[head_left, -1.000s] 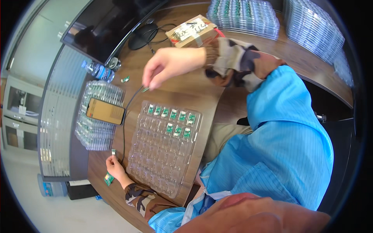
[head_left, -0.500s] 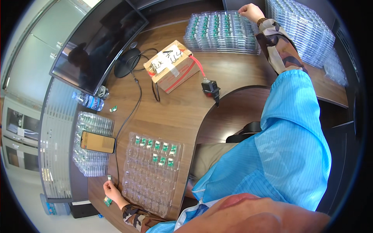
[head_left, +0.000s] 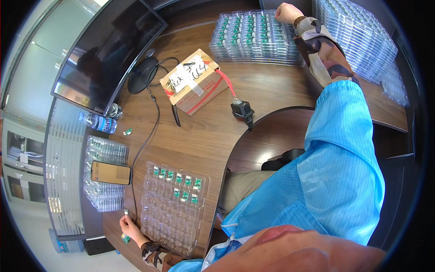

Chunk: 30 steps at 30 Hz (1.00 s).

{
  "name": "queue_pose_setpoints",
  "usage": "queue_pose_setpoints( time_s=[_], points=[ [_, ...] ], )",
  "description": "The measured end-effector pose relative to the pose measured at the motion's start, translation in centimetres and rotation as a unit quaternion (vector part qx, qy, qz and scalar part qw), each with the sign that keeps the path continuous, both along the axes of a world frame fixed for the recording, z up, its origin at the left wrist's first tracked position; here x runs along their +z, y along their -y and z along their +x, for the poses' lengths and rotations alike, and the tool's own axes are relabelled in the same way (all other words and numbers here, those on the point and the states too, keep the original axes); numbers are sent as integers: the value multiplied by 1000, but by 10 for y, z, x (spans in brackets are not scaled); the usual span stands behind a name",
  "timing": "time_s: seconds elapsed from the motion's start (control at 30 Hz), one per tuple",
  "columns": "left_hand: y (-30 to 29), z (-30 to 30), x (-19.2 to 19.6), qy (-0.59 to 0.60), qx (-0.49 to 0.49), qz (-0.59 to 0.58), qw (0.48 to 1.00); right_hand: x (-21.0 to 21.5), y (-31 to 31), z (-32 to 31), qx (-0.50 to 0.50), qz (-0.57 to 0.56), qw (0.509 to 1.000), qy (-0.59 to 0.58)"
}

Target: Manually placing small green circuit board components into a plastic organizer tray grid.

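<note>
My left hand (head_left: 130, 226) is at the near left of the desk, fingers pinched on a small green-and-white circuit board (head_left: 126, 211). Another green circuit board (head_left: 125, 238) lies beside that hand. To its right is a clear plastic tray (head_left: 174, 208), with several boards in its far pockets and the nearer pockets bare. My right hand (head_left: 288, 13) reaches to the far right edge of a stack of clear trays (head_left: 253, 36) filled with green boards. Its fingers are closed and bent down at the top tray; what they grip, if anything, is hidden.
A taped cardboard box (head_left: 195, 81) with red wires and a black plug (head_left: 242, 111) stands mid-desk. Around it are a monitor (head_left: 108, 54), a black cable, water bottles (head_left: 102, 122) and a phone (head_left: 111, 172) on another tray stack. Taller tray stacks (head_left: 358, 41) rise far right.
The whole view has shifted slightly. My right hand's fingers have bent down closer to the top tray. My left hand keeps its pinch on the small board in nearly the same place.
</note>
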<state>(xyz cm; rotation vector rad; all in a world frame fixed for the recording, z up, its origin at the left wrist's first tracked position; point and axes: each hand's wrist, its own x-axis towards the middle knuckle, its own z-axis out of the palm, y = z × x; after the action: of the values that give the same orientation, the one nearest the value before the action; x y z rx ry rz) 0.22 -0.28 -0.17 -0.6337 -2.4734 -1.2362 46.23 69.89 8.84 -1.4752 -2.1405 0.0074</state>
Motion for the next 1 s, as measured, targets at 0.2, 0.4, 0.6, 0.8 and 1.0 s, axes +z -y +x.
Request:
queue_pose_setpoints(
  time_s=[0.2, 0.4, 0.6, 0.8, 1.0],
  points=[
    [2, 2, 3, -6, 13, -12, 1000, -6, 1, 0, 28, 50, 998, 2],
    [14, 4, -4, -26, -9, -26, 999, 0, -10, -7, 48, -7, 994, 103],
    [-4, 3, 3, -50, 25, -41, 998, 30, 6, -11, 178, 109, 971, -119],
    [-9, 4, 8, -28, 78, -49, 995, 70, 186, -121, 497, 77, 815, -289],
    [-3, 2, 4, -15, 95, -40, 995, 46, 348, -207, 663, 72, 715, -207]
  ],
)
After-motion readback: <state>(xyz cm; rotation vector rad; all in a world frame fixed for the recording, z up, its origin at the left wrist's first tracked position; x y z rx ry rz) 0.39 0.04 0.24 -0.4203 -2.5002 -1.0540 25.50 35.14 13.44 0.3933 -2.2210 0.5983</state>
